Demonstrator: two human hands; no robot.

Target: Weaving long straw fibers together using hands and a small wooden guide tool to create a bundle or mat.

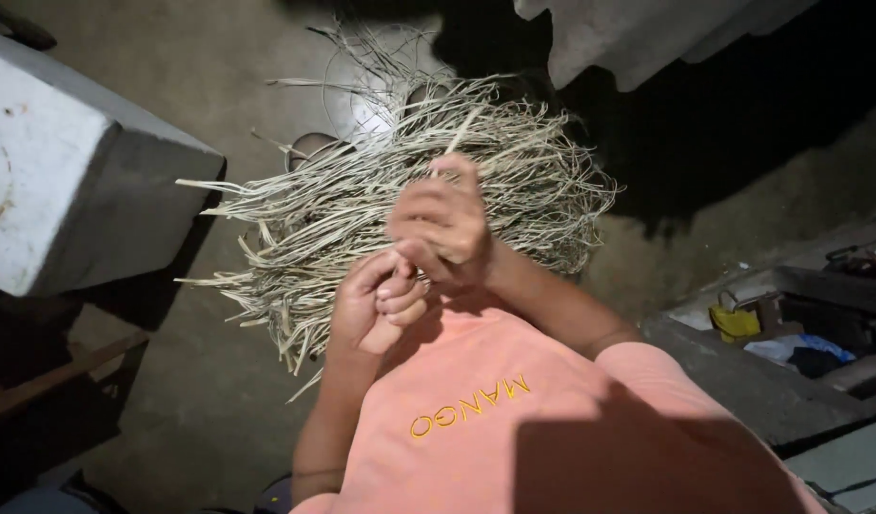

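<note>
A large loose bundle of pale dried straw-like strips [362, 205] spreads across my lap and over the ground in front of me. My right hand [442, 224] is raised over the bundle, fingers pinched on a single strip that sticks up past the fingertips. My left hand [376, 300] sits just below it, curled closed, and its fingertips meet the right hand's where the strip runs down. Both forearms come up from my salmon-pink shirt [485, 419] at the bottom of the view.
A big grey-white block [67, 162] stands at the left, with a wooden frame [48, 376] below it. At the right, a ledge [771, 381] holds a yellow object [733, 322] and some clutter. Bare earthen floor [209, 400] lies underneath; the upper right is dark.
</note>
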